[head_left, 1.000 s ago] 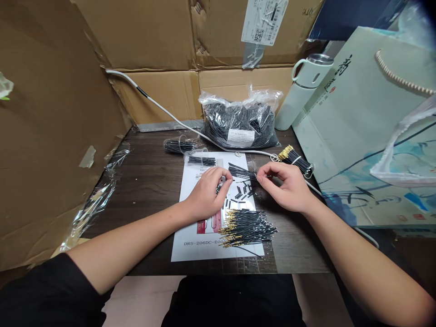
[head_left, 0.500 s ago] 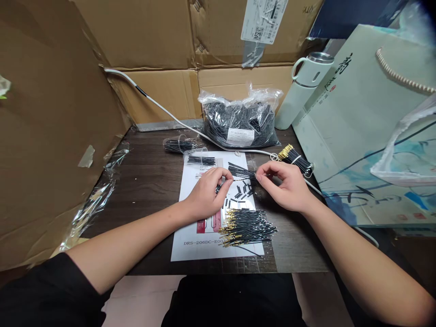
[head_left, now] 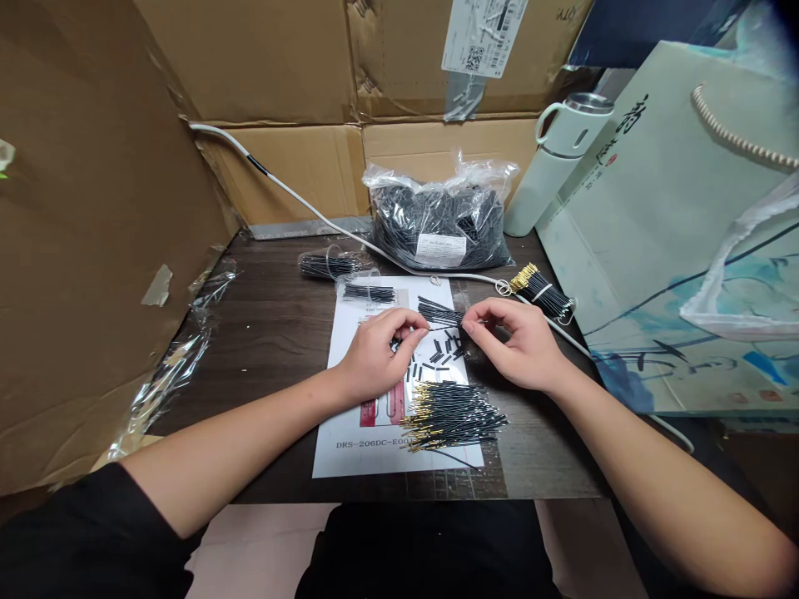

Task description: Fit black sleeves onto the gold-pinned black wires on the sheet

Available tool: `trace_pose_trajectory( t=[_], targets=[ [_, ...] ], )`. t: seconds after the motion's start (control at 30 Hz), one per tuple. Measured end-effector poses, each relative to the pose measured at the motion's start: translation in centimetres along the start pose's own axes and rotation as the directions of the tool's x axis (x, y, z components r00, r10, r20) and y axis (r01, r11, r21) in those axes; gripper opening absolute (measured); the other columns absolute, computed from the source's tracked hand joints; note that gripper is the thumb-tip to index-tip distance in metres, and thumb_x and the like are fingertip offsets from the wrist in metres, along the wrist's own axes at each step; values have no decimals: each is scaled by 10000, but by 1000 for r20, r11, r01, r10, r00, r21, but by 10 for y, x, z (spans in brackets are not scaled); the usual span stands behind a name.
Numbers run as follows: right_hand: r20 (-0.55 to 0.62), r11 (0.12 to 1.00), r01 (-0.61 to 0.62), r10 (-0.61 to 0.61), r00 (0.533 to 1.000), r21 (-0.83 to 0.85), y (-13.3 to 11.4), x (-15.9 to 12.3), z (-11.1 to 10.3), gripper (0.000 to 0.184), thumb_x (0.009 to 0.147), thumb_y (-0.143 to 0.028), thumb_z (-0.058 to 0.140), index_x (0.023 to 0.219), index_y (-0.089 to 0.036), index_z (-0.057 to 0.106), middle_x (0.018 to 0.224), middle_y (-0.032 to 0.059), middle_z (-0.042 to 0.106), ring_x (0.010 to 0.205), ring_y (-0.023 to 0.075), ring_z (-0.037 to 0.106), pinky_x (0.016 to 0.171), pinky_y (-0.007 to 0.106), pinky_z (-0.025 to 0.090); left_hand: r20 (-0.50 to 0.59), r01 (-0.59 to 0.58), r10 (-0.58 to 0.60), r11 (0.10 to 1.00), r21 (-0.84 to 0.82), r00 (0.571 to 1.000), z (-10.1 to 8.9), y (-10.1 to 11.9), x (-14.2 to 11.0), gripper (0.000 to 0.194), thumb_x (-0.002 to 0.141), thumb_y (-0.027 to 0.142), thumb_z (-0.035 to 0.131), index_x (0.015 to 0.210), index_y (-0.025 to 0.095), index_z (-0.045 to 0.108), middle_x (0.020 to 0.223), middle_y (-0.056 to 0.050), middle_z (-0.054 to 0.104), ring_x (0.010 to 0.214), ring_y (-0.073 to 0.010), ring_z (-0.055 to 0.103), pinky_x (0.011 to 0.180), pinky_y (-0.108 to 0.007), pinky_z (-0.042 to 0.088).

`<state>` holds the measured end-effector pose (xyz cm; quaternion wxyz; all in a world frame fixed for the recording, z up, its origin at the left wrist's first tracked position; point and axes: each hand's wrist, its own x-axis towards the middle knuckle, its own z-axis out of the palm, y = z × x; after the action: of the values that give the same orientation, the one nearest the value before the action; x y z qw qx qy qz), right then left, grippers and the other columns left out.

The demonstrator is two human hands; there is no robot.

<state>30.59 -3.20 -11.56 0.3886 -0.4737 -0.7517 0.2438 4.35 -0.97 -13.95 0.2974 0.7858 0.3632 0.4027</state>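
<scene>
Holds a thin wire (head_left: 445, 328) near both ends, with the left hand's (head_left: 382, 351) fingers pinched together on one and the right hand's (head_left: 517, 343) on the other. Spans the gap between them, just nearer than the fanned black wires (head_left: 437, 311), beyond the gold-tipped pile (head_left: 459, 416).

A heap of thin black gold-tipped wires (head_left: 455, 416) is lying mostly on a flat white paper sheet (head_left: 374, 463); behind, a bulging clear plastic bag (head_left: 440, 218) is sitting.
</scene>
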Motion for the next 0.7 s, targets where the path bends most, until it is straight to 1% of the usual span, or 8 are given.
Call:
trace_pose_trajectory(
  t=[0.27,0.7],
  targets=[
    [-2,1000,1,-1,1000,-14,0,0,1,111,1036,-249,689,949,-210,745,864,18,749,749,174,666,691,331,502,-26,35,-37,997,-75,999,0,0,-1,99,1063,280,705,1103,208,759,969,-30,787,857,-138,701,817,-311,555],
    [11,1000,3,-3,1000,-11,-2,-1,3,117,1049,-257,679,963,-210,742,870,27,740,764,181,663,691,334,496,-29,28,-29,998,-56,999,0,-1,-1,109,1044,294,734,1114,214,757,956,-29,781,813,-132,682,798,-318,553]
  ],
)
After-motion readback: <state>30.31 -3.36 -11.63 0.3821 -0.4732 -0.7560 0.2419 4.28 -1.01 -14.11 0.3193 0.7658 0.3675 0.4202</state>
